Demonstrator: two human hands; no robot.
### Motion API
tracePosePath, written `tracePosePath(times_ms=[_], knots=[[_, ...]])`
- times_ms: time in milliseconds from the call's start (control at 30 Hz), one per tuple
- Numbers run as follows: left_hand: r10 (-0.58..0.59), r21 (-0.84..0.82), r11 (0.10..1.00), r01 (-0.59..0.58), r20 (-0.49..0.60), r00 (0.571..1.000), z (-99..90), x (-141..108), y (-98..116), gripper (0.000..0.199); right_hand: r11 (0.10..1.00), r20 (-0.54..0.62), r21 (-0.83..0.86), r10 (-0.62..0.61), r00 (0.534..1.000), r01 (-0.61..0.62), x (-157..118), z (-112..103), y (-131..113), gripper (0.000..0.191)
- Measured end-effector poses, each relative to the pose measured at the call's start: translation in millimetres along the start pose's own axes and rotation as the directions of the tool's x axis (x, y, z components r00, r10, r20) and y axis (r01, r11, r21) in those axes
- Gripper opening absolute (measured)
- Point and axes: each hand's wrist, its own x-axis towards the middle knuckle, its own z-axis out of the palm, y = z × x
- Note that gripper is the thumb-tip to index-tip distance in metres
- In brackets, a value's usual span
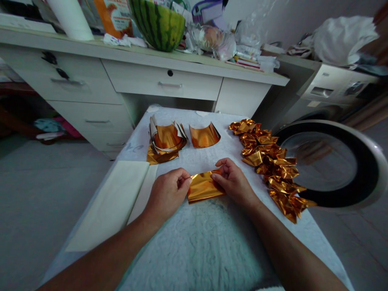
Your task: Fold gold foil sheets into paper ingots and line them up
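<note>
— What's hidden around the hands?
— The right hand [235,182] covers one end of the foil [202,188]; some fingertips of the left hand [168,190] curl out of sight; the left forearm [121,250] and right forearm [281,238] run off the bottom edge.
— And the table [194,250]?
— Cut off below too; the left forearm hides part of the white paper [112,202]; the crumpled foils [266,157] overlap, so I can't count them.
— Farther back?
— The roll [71,20], orange packet [112,20] and watermelon [160,26] run past the top edge; the washer [327,91] bears lettering too small to read.
</note>
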Motion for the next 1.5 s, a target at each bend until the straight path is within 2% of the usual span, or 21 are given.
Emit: tracePosePath(times_ms=[133, 233, 533, 600, 733, 800, 900, 967, 1033, 1200, 1333, 1500], knots=[[0.039, 0.205, 0.978, -0.046, 0.035, 0.999, 2.3, 1.1, -0.5, 0.013, 0.973, -0.050, -0.230, -0.018, 0.999, 0.006, -0.7, 3.1, -1.1, 0.030], [0.078, 0.316, 0.944, -0.094, 0.063, 0.995, 3.6, 2.3, -1.6, 0.014, 0.941, -0.061, -0.338, -0.022, 0.998, 0.000, -1.1, 6.4, -2.4, 0.030], [0.139, 0.473, 0.864, -0.173, 0.106, 0.985, 3.8, 4.0, -0.6, 0.016, 0.814, -0.077, -0.581, -0.048, 0.996, -0.006, -1.0, 11.7, -2.1, 0.031], [0.130, 0.483, 0.859, -0.168, 0.112, 0.985, 3.5, 3.9, 0.1, 0.015, 0.784, -0.088, -0.621, -0.078, 0.993, 0.007, -1.6, 11.9, -2.5, 0.031], [0.118, 0.491, 0.858, -0.155, 0.105, 0.987, 4.6, 2.8, -0.9, 0.007, 0.685, -0.071, -0.720, -0.232, 0.970, 0.112, -2.5, 12.6, -6.2, 0.020], [0.123, 0.485, 0.863, -0.142, 0.071, 0.990, 5.5, 2.2, -2.3, 0.005, 0.644, 0.021, -0.742, -0.259, 0.966, 0.188, -2.5, 13.1, -9.3, 0.009], [0.172, 0.485, 0.860, -0.159, 0.017, 0.985, 6.0, 1.8, -3.4, 0.016, 0.630, 0.202, -0.708, -0.251, 0.947, 0.318, -1.6, 13.5, -13.1, 0.022], [0.208, 0.492, 0.849, -0.192, 0.022, 0.978, 5.6, 2.4, -3.1, 0.012, 0.632, 0.268, -0.687, -0.238, 0.934, 0.358, -1.3, 13.2, -14.9, 0.026], [0.234, 0.486, 0.842, -0.235, 0.064, 0.970, 5.2, 3.9, -2.8, 0.012, 0.636, 0.282, -0.684, -0.219, 0.934, 0.356, -1.8, 12.9, -16.8, 0.026], [0.261, 0.388, 0.858, -0.338, 0.239, 0.936, 4.2, 9.1, -5.5, 0.026, 0.624, 0.255, -0.717, -0.181, 0.950, 0.312, -7.0, 14.3, -24.1, 0.021], [0.261, 0.333, 0.880, -0.339, 0.257, 0.930, 2.2, 10.1, -6.3, 0.027, 0.600, 0.240, -0.747, -0.159, 0.958, 0.287, -11.0, 17.0, -28.1, 0.013], [0.274, 0.334, 0.875, -0.350, 0.254, 0.928, 1.7, 7.0, -3.5, 0.015, 0.540, 0.226, -0.794, -0.164, 0.960, 0.279, -13.0, 19.8, -26.2, 0.011]])
